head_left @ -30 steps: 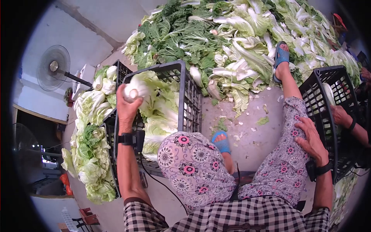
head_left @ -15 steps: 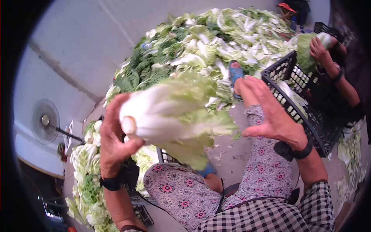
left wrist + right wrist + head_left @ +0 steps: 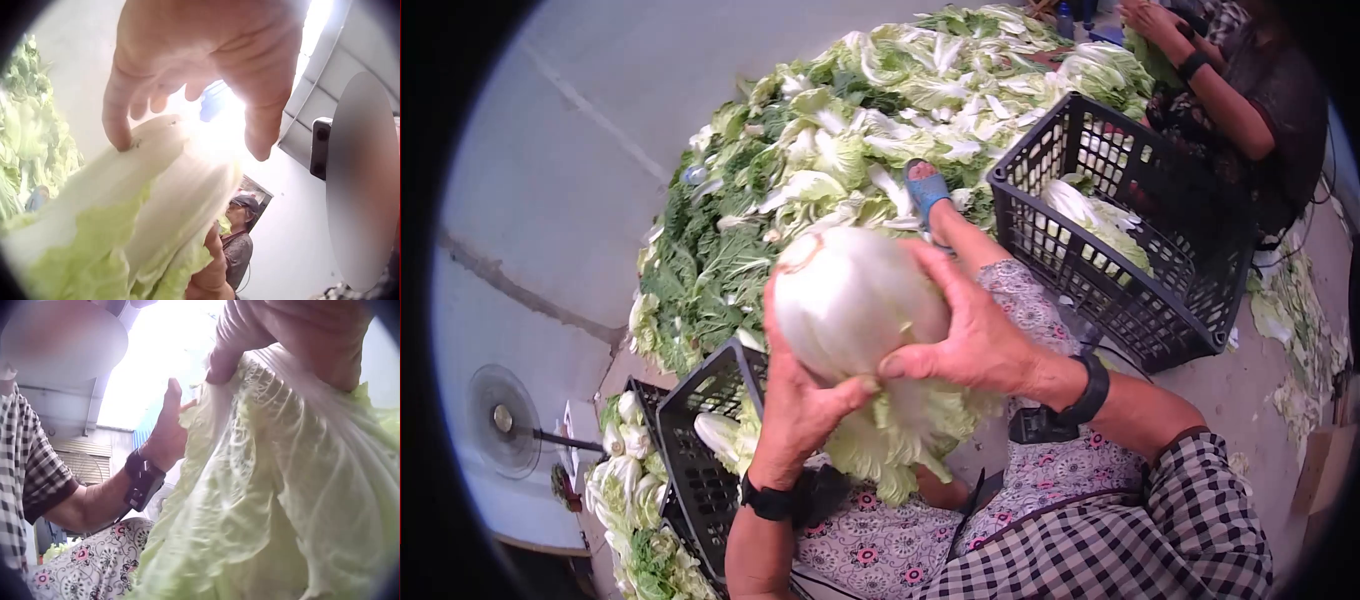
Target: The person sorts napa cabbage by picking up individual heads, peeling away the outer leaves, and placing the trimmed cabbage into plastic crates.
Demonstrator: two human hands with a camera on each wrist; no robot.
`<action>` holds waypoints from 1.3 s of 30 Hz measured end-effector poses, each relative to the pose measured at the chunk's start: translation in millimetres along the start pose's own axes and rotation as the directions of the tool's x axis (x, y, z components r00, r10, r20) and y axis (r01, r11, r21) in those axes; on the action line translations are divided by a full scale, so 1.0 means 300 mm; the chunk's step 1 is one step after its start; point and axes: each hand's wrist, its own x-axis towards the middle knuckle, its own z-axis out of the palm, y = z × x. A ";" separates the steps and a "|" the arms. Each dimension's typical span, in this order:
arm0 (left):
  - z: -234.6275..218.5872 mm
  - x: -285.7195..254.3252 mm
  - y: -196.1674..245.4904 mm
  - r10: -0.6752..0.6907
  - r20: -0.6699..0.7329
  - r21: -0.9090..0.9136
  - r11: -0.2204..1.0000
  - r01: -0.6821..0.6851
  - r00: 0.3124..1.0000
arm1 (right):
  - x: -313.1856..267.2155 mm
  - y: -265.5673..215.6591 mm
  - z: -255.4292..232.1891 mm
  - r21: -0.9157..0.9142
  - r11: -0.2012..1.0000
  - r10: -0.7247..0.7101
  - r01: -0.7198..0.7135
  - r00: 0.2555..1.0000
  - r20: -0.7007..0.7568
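A napa cabbage (image 3: 855,305) is held up above the lap, its white root end tilted up and its pale leaves hanging below. My left hand (image 3: 800,405) cups its left side; in the left wrist view that hand (image 3: 206,69) has fingertips on the white ribs. From the other side my right hand (image 3: 980,335) grips the cabbage, thumb across the front and fingers behind. In the right wrist view the right hand (image 3: 294,337) holds it over the frilly leaves (image 3: 231,487), with the left hand (image 3: 167,434) beyond.
A black crate (image 3: 1100,265) with cabbage in it stands at the right, another crate (image 3: 700,450) at the left. Trimmed leaves (image 3: 820,170) are heaped ahead. Trimmed cabbages (image 3: 635,470) lie far left near a fan (image 3: 503,418). Another person (image 3: 1250,110) sits at the upper right.
My left hand has lifted the cabbage from the left crate to above the lap. My right hand has left the knee and taken hold of it. The root end has turned upward.
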 end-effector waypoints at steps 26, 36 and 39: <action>0.019 -0.030 0.032 -0.047 -0.003 -0.149 0.988 0.046 0.999 | -0.088 -0.005 -0.210 0.226 0.968 0.129 -0.110 0.989 -0.075; -0.089 -0.065 -0.007 -0.093 0.050 -0.223 0.969 0.102 0.994 | -0.191 -0.259 -0.820 -0.553 0.810 -0.180 -0.197 0.813 -0.554; -0.095 -0.061 -0.013 -0.110 0.062 -0.211 0.970 0.121 0.992 | -0.193 -0.238 -0.989 -0.760 0.576 -0.207 -0.302 0.845 -0.493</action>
